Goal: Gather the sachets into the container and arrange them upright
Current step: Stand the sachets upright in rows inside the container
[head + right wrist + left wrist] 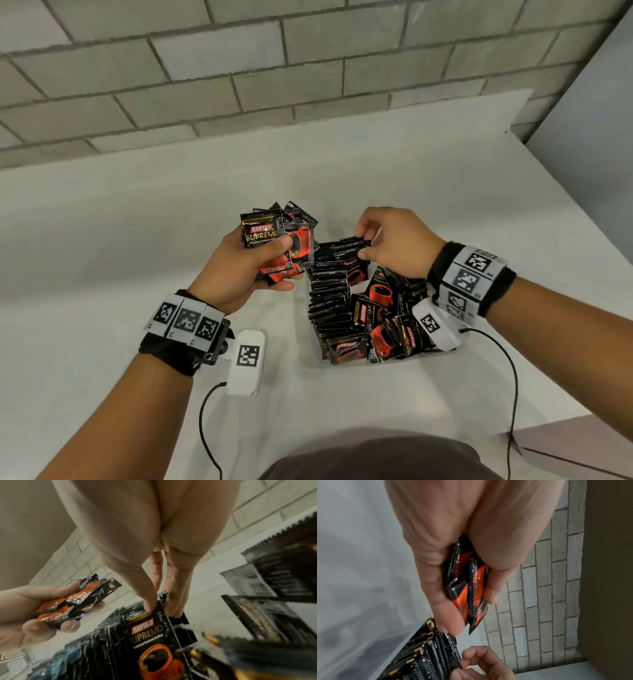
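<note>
Sachets (330, 291): black-and-red coffee packs, most sitting in a clear container (313, 353) on the white table (102, 240). Left side of the container is holding a tight row standing on edge, serrated tops up; too many to count. Right side is holding a loose jumble (383, 325), packs lying tilted and overlapping, roughly ten visible faces, exact count unclear.

Right hand (394, 240) is hovering over the far end of the upright row, thumb and fingers curled, pinching the top edge of one sachet (150, 628). In the right wrist view that pack is standing upright at the end of the row, printed face toward the camera.

Left hand (239, 270) is held just left of the container, above the table, fingers and thumb wrapped around a fanned bundle of sachets (277, 240). Several packs in it, at least five edges showing; exact count unclear.

Two hands, one container. Each wrist is wearing a band with square coded markers, a cable trailing from each. Grey block wall (239, 68) standing behind the table.
</note>
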The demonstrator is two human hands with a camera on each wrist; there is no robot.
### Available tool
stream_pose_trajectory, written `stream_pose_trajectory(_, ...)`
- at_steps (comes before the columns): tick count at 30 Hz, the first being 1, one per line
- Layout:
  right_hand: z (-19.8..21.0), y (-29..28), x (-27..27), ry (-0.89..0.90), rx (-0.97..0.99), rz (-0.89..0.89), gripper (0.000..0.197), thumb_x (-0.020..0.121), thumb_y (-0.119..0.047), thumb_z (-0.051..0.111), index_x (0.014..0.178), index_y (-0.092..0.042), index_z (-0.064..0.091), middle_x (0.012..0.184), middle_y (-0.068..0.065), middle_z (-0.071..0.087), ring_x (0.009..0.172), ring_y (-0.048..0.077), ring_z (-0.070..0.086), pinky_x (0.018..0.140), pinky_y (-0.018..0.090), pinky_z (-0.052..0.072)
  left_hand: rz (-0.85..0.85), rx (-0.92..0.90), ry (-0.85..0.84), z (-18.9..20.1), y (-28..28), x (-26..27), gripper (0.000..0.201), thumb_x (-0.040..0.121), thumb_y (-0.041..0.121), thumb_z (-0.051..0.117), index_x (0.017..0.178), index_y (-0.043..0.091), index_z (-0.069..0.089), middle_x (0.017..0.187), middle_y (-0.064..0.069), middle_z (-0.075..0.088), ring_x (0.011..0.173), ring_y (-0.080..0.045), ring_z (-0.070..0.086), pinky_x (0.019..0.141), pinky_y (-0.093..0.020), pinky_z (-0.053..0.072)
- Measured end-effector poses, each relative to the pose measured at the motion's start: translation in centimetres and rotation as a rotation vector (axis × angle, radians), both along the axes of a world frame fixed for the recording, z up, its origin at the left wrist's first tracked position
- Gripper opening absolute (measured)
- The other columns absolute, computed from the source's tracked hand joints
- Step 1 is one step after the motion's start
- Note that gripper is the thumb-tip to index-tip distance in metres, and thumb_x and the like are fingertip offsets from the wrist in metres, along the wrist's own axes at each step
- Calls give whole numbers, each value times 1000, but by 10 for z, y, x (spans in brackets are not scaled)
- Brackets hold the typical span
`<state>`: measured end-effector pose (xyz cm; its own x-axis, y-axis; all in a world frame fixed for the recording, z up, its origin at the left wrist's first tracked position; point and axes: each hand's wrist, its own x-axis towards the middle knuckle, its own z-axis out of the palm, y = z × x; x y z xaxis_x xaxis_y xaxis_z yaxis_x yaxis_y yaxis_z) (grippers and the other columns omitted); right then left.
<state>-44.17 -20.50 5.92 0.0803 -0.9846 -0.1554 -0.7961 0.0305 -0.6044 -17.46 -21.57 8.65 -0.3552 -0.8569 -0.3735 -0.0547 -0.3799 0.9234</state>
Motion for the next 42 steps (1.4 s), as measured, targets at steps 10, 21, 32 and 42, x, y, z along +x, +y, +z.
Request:
stream_pose_trajectory(10,16,1,-13,52,25,-9,53,76,-14,79,122,-26,55,112,-2,53,81,9,60,64,18,42,-14,-8,32,7,1,1,38,94,22,66,130,11,60,112,-21,75,91,-45,75,64,-38,64)
stream_pose_trajectory(21,84,29,29,-366,-119,31,46,67,-39,91,102,-25,65,86,2,66,63,17,66,67,35,59,-168,31,185,24,18,-35,46,90,31,63,131,9,61,114,-24,73,91,-41,75,62,-35,64)
stream_pose_trajectory(32,69,28,0,-528,-42,-154,25,85,-3,77,99,-8,57,89,9,72,68,30,75,67,56,61,-64,60,179,15,16,-27,34,94,8,63,128,4,60,112,-26,73,93,-44,75,65,-38,63)
stream_pose_trajectory(42,63,38,15,-539,25,-95,16,88,-17,76,88,-7,63,80,16,73,61,28,70,75,42,56,-102,5,180,12,19,-38,60,81,9,73,137,9,53,122,-16,72,100,-38,74,68,-41,63)
